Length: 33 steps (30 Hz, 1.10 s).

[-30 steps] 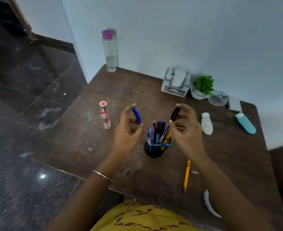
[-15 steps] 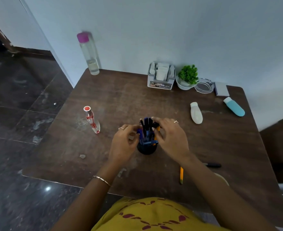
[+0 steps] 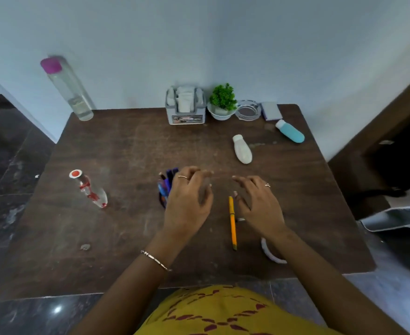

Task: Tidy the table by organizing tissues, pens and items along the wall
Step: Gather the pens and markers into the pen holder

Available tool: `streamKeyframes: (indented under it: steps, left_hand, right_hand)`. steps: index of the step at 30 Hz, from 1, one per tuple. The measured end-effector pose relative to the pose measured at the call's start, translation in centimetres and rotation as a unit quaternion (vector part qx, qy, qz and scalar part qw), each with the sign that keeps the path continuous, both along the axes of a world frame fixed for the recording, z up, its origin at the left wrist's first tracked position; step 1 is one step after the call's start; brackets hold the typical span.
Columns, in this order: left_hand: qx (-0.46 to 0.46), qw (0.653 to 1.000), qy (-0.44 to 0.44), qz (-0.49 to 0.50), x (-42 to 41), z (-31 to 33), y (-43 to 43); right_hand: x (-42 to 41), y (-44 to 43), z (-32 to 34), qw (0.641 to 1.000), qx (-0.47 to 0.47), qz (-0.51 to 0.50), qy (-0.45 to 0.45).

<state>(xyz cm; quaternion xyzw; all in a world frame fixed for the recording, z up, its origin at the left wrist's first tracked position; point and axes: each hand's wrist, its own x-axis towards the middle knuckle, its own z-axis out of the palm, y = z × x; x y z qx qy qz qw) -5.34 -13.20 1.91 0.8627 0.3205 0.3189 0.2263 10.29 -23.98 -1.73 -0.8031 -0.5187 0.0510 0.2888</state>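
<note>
A dark pen cup [image 3: 164, 189] full of blue and purple pens stands mid-table, partly hidden behind my left hand [image 3: 189, 199]. That hand hovers just right of the cup with relaxed fingers and holds nothing. My right hand [image 3: 257, 201] hovers open beside an orange pen [image 3: 232, 222] lying on the brown table [image 3: 131, 151]. A black pen is mostly hidden under my right hand. The grey tissue holder [image 3: 186, 106] stands against the wall.
Along the wall stand a clear bottle with a pink cap [image 3: 66, 88], a small potted plant [image 3: 222, 101], a glass ashtray [image 3: 247, 110] and a grey pad [image 3: 270, 110]. A white bottle [image 3: 242, 149], a teal bottle [image 3: 290, 131] and a red-patterned glass bottle [image 3: 88, 188] sit apart. A white curved piece [image 3: 270, 252] lies near the front edge.
Both hands let go of the pens in the cup and drew away to the right. The pens now stand in the cup. The camera view shifted.
</note>
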Motion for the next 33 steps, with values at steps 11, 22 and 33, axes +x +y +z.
streamKeyframes:
  steps: [11,22,33]
  left_hand:
    - [-0.119,0.920,0.367,-0.065,5.3,-7.0,-1.0]
    - [-0.186,0.911,0.369,0.002,6.8,-7.3,-2.1]
    - [-0.322,0.934,0.049,0.149,2.6,-1.4,-2.3]
  right_hand:
    - [8.2,-5.7,-4.0,0.972,-0.229,-0.012,0.050]
    - [10.6,-3.3,-4.1,0.950,-0.287,0.093,0.083]
    - [9.4,-0.4,3.2,0.965,-0.039,0.042,0.257]
